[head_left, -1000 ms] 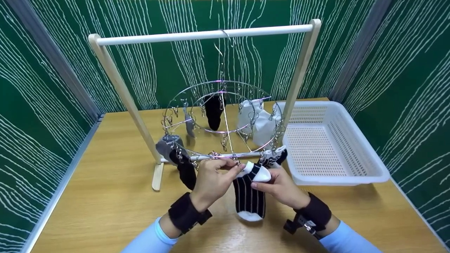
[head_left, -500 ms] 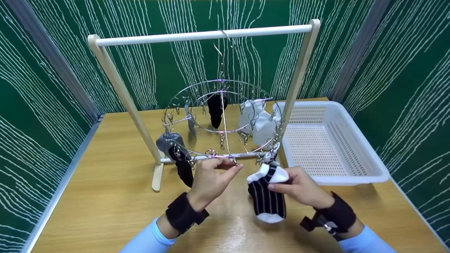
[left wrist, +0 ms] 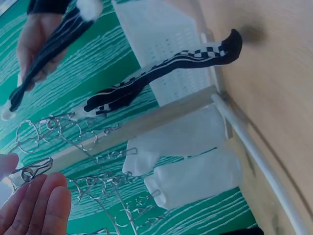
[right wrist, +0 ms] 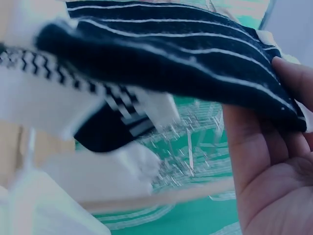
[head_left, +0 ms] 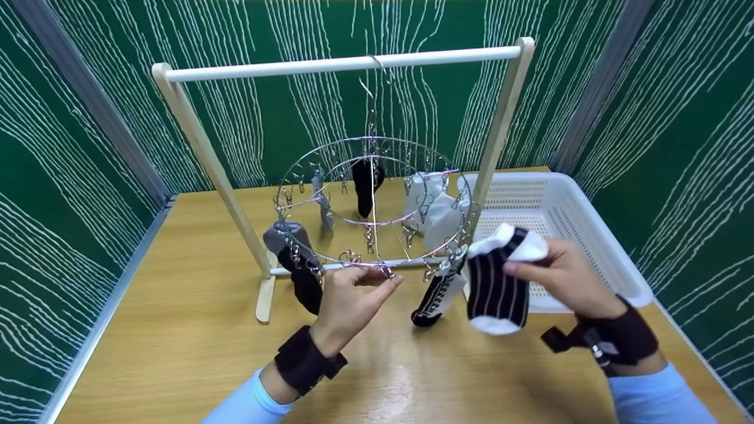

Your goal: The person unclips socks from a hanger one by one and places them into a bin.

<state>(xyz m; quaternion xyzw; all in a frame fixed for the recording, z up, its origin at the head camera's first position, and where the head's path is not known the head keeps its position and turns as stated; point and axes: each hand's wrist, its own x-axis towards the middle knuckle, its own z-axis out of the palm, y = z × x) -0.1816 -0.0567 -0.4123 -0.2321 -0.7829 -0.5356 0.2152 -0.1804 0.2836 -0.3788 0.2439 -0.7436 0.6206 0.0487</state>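
Observation:
My right hand [head_left: 568, 280] pinches a black sock [head_left: 498, 288] with thin white stripes and white ends, in front of the basket's near left corner. The sock hangs free of the clips. At the near rim of the round metal hanger [head_left: 377, 262], my left hand [head_left: 356, 297] pinches a wire clip [left wrist: 36, 170] between thumb and fingers; no cloth shows in that clip. A black and white checkered sock [head_left: 439, 294] hangs from the rim between my hands.
A white plastic basket [head_left: 639, 294] stands at the right. The hanger hangs from a wooden rack [head_left: 347, 66]. White socks [head_left: 445, 221], a black sock [head_left: 366, 188], a dark sock [head_left: 306, 288] and grey socks [head_left: 288, 235] hang from it.
The striped sock has come away from the clip at my left hand and moved right with my right hand. The checkered sock now hangs in fuller view. My left hand stays at the rim.

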